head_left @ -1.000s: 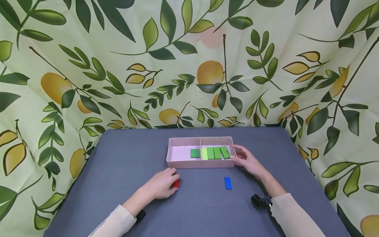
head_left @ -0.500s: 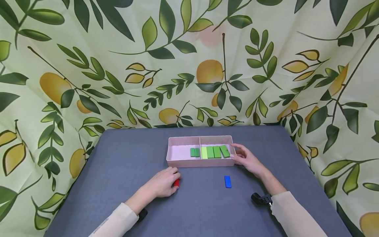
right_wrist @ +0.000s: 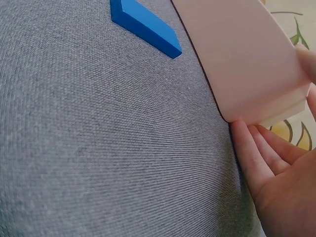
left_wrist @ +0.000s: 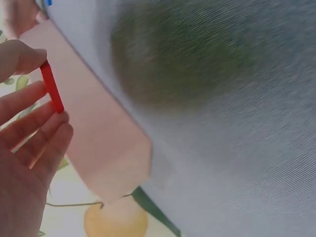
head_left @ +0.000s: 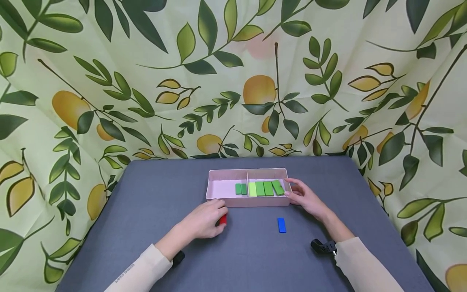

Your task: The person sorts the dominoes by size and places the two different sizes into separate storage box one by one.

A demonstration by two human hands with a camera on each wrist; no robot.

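Note:
My left hand point(head_left: 205, 219) pinches a red domino-like block point(left_wrist: 53, 88) between thumb and fingertips. In the head view this hand is just in front of the left part of a pink two-compartment box point(head_left: 248, 202), hiding most of the block. My right hand point(head_left: 305, 199) holds the box by its right end, its fingers against the end wall and corner in the right wrist view. Inside the right compartment stand several green blocks point(head_left: 268, 188), the leftmost paler. Two smaller dark green blocks point(head_left: 240, 189) sit in the left compartment beside the divider.
A blue block point(head_left: 281, 225) lies on the grey cloth-covered table point(head_left: 255, 259), in front of the box and toward the right. Behind the table hangs a leaf-and-fruit patterned curtain point(head_left: 226, 113). Black wrist cameras point(head_left: 323, 246) are worn below the sleeves.
My left hand has moved slightly right and toward the box, carrying the red block. The right hand stays at the box's right end, and the box and blocks inside look unchanged.

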